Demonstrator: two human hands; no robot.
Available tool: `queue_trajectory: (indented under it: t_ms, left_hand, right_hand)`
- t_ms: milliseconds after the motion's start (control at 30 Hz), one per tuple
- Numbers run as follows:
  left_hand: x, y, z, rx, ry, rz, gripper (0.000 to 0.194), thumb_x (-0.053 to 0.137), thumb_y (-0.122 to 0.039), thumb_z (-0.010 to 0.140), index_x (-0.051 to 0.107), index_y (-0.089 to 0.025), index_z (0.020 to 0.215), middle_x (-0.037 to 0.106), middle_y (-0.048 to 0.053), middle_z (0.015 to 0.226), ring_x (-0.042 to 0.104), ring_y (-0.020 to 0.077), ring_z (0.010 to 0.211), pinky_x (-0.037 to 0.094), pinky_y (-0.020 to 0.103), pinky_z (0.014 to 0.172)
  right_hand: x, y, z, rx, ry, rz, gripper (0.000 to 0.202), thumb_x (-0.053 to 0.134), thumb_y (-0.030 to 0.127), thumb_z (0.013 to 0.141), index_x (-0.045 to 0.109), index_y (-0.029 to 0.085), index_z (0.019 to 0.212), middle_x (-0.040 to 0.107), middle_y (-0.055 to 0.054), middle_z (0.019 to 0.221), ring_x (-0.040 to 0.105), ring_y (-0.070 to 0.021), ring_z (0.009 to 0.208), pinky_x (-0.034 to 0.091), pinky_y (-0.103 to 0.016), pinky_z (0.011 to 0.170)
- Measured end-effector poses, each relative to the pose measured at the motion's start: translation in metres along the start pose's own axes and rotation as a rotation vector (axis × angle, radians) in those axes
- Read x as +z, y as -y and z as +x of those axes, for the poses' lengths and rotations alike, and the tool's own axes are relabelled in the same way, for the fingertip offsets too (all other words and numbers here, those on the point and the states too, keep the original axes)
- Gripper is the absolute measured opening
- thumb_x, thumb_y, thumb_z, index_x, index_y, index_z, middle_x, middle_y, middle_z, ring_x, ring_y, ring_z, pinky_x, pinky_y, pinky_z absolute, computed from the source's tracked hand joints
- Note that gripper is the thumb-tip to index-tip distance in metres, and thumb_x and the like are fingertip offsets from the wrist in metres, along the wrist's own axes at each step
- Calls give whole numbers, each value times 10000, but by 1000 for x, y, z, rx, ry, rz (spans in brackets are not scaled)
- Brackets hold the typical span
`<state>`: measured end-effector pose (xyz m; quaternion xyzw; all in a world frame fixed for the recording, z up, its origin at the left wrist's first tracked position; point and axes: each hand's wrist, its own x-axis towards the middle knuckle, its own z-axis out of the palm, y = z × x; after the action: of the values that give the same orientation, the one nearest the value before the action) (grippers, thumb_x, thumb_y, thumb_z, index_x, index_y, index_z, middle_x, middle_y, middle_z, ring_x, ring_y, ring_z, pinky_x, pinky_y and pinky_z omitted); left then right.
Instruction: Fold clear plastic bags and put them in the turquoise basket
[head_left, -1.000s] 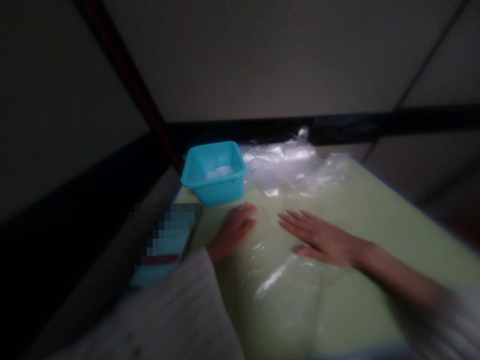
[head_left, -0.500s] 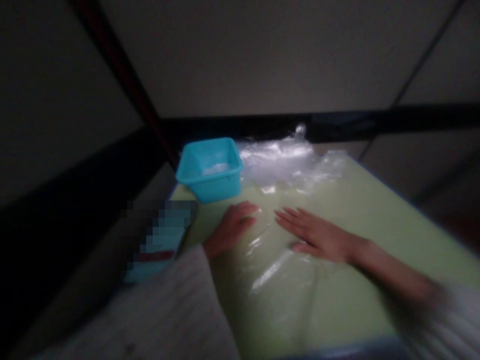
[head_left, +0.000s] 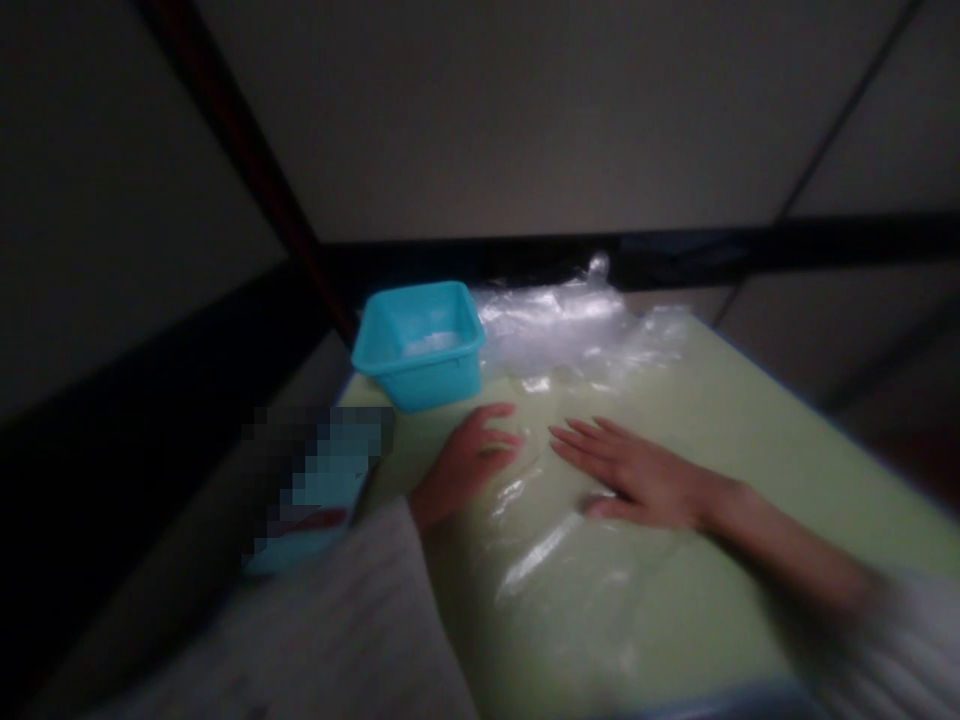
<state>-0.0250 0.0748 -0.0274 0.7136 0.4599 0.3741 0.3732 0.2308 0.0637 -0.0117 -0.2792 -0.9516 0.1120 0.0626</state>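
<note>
A clear plastic bag or sheet (head_left: pixel 559 570) lies spread in front of me, creased and shiny. My right hand (head_left: pixel 630 475) rests flat on its right part, fingers stretched to the left and thumb apart. On the left side, my left hand (head_left: pixel 469 460) is at the plastic with curved fingers. Its forefinger stands off from the others, while thumb and another finger come close together. No held object shows between them, though the clear film is hard to make out there.
A turquoise plastic basket (head_left: pixel 431 385) stands beyond my left hand, something whitish inside. Crumpled clear plastic (head_left: pixel 562 325) lies at the table's back. The yellow-green table (head_left: pixel 765 480) extends right. A pixelated bluish item (head_left: pixel 337 470) is at the left edge.
The fingers of my left hand have spread, the forefinger lifting away from the thumb. My right hand stays flat in nearly the same place.
</note>
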Motion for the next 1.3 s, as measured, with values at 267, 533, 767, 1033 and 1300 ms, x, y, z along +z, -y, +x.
queue_trajectory:
  t_ms: [267,533,767,1033,1300]
  left_hand:
    - [5,10,5,61,-212,242,170,597,-128,672,606,-163,839,595,68,932,578,203,842,475,387,815]
    - [6,5,7,55,-190,143,116,538,-216,778,528,-187,667,620,25,812,588,178,833,464,331,808]
    - [8,-2,2,-22,-103,-155,189,406,-377,900,410,-204,823,670,35,863,654,166,788,506,308,711]
    - [-1,-15,-7,-167,-50,-260,497,535,-406,796,335,-188,1195,641,5,765,593,121,528,403,183,409]
    - [3,-19,-11,-163,-62,-165,516,643,-220,680,403,-194,1136,570,-62,670,570,105,576,453,201,543]
  right_hand:
    - [1,-2,0,1,19,-15,752,373,588,891,84,207,1471,173,-95,1517,136,-281,1392,105,-523,1120]
    - [2,-2,0,-4,16,-20,748,371,586,893,75,216,1472,179,-95,1517,152,-280,1389,107,-530,1117]
    - [0,-2,2,-8,23,-39,756,367,591,892,75,202,1471,163,-97,1521,135,-277,1393,105,-534,1112]
    - [-3,-1,0,-12,-11,-71,739,348,577,905,60,203,1473,154,-103,1522,125,-261,1397,111,-512,1117]
    - [-2,-1,1,-70,-60,-124,656,337,524,932,176,169,1460,221,-108,1507,163,-250,1390,161,-504,1113]
